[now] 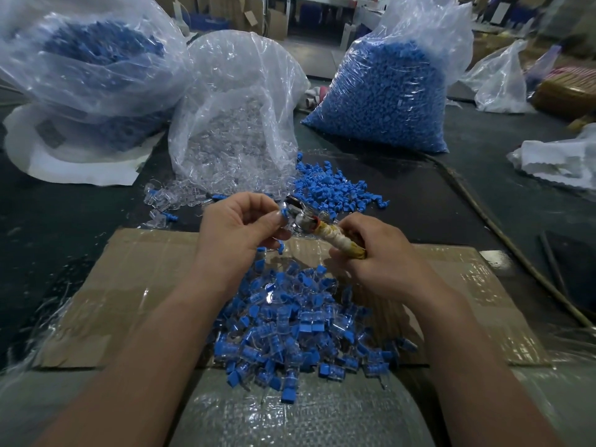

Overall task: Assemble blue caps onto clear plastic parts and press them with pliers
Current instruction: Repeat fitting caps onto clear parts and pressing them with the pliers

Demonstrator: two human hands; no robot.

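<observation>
Pinching a blue cap (284,213) between the thumb and curled fingers of the left hand (238,227), raised above the cardboard sheet (129,285); clear plastic part beneath the cap too blurred to make out. Gripping the pliers (322,229) in the right hand (380,256), fingers wrapped round handles bound in yellowish-white tape, metal head pointed left and meeting the cap; jaw gap too blurred to judge. Working over a heap of assembled pieces (290,324), blue caps set in clear bodies, spread across the middle of the cardboard toward the near edge of the dark surface (451,195). Facing a scatter of loose blue caps (329,188) just beyond the hands, beside the mouth of an open bag of clear plastic parts (235,124), with a few spilled clear parts (167,195) to its left. Looking past that to a full bag of blue caps (387,91) toward the far right, and another bag (96,59) holding blue pieces at the far left corner, resting on white sheeting (80,169).
</observation>
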